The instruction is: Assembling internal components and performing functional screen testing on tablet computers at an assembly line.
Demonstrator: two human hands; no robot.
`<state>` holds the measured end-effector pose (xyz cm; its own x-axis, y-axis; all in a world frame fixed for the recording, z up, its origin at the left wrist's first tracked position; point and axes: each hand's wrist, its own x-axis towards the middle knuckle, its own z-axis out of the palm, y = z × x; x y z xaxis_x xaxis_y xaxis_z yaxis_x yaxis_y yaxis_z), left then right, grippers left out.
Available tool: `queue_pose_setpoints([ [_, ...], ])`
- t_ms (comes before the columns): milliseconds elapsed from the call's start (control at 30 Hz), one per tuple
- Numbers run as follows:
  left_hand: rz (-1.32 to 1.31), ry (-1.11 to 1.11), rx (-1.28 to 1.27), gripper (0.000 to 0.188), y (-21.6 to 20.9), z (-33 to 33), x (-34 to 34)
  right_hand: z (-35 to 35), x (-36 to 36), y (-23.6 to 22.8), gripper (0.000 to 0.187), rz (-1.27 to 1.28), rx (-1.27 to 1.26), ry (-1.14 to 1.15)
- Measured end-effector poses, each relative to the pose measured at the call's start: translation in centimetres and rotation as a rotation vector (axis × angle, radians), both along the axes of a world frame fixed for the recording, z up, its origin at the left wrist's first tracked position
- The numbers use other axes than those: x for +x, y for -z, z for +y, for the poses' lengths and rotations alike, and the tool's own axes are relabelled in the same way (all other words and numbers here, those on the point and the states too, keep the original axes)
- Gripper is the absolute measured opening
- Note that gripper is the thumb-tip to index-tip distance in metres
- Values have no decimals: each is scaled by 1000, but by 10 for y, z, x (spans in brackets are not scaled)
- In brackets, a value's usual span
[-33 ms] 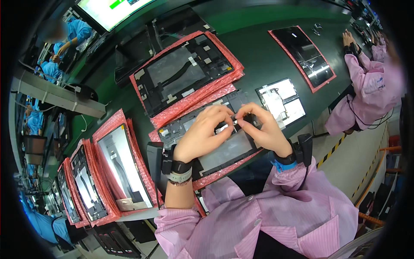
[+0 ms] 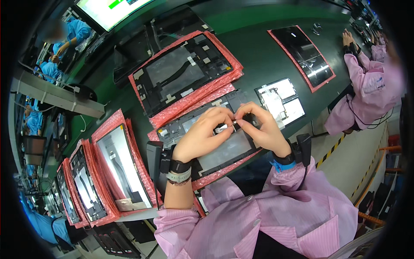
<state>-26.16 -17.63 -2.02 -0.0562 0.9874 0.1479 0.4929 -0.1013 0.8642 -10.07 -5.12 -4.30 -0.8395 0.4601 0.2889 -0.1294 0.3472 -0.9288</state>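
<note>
1. The green table (image 2: 254, 56) lay under nearly everything, looking almost the same as a moment before.
2. Another person in pink (image 2: 371, 82) sat at the far right.
3. A bright monitor (image 2: 108, 13) showed a green block; its small writing was too blurry to read.
4. A dark flat device panel (image 2: 224, 155) lay under the person's hands, on red bubble wrap (image 2: 220, 176). The hands hid its middle.
5. A stacked panel (image 2: 172, 82) with a black ribbon cable (image 2: 177, 75) lay just beyond it.
6. A shiny black glass panel (image 2: 302, 54) lay farther right.
7. The left hand (image 2: 200, 134) and right hand (image 2: 265, 129) had barely moved. Each thumb and first finger were bent close together, tips near the other hand's. I couldn't tell what they gripped.
8. A white label (image 2: 187, 92) had print too tiny to read.
9. A little white piece (image 2: 221, 128) showed inside the left hand's curl.
</note>
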Motion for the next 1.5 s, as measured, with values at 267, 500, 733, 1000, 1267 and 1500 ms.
queue_pose_setpoints([
  [267,-109,-94,109,9,18,-6,2,-7,-6,8,13,119,236,10],
  [500,56,-160,184,9,14,-6,7,-8,-10,14,18,144,366,63],
  [733,329,-199,293,10,6,-6,14,-11,-11,16,20,168,478,138],
  [1000,350,-199,319,9,8,-6,15,-11,-12,16,19,163,488,134],
  [1267,297,-181,262,10,7,-6,15,-10,-11,17,19,199,487,160],
  [1500,240,-185,266,10,8,-6,12,-8,-9,17,13,190,348,115],
])
